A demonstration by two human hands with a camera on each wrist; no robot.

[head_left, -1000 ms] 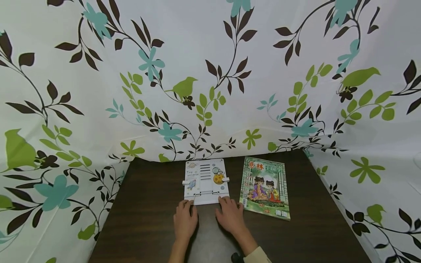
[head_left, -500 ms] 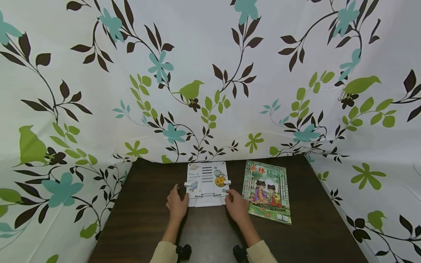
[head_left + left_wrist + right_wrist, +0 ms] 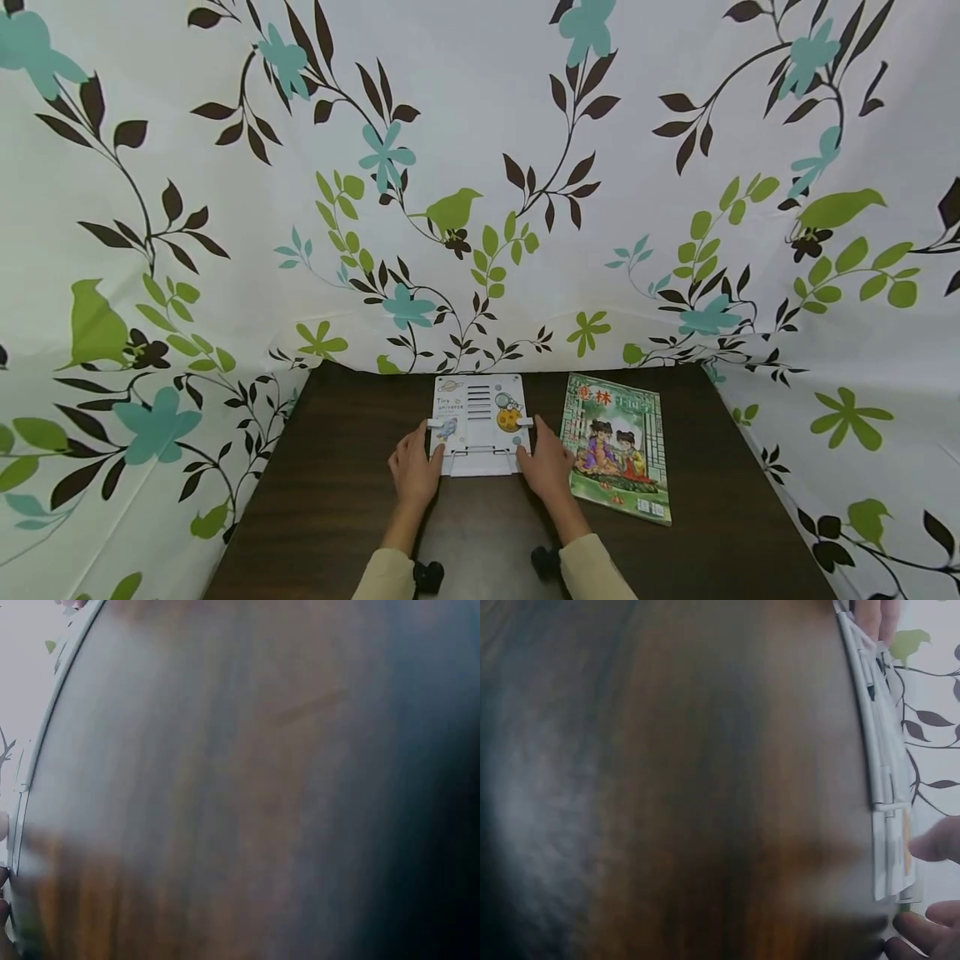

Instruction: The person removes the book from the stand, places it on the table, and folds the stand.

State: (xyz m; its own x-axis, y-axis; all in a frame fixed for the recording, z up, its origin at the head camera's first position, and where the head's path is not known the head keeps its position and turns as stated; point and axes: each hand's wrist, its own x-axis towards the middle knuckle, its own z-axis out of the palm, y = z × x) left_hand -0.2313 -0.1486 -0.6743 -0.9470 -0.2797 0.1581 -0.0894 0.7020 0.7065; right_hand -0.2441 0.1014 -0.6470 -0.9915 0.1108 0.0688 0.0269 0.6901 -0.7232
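A white book stand (image 3: 480, 425) with cartoon space pictures and "Tiny universe" lettering lies at the far middle of the dark table. My left hand (image 3: 417, 471) holds its left side, with fingertips by the left clip and the thumb at the lower corner. On the other side, my right hand (image 3: 547, 467) grips the right edge near the right clip (image 3: 526, 422). In the right wrist view, the right thumb (image 3: 937, 840) reaches over the front while the other fingers (image 3: 922, 930) lie past the edge. Only a few left fingertips show in the left wrist view.
A green illustrated magazine (image 3: 617, 446) lies on the table just right of my right hand. The brown wooden table (image 3: 330, 500) ends at a white curtain (image 3: 480, 167) printed with leaves and birds, which surrounds it.
Both hands have left the stand's front edge, spread outward, and moved up along its two sides to hold them. The head view has shifted slightly. The magazine stays in place.
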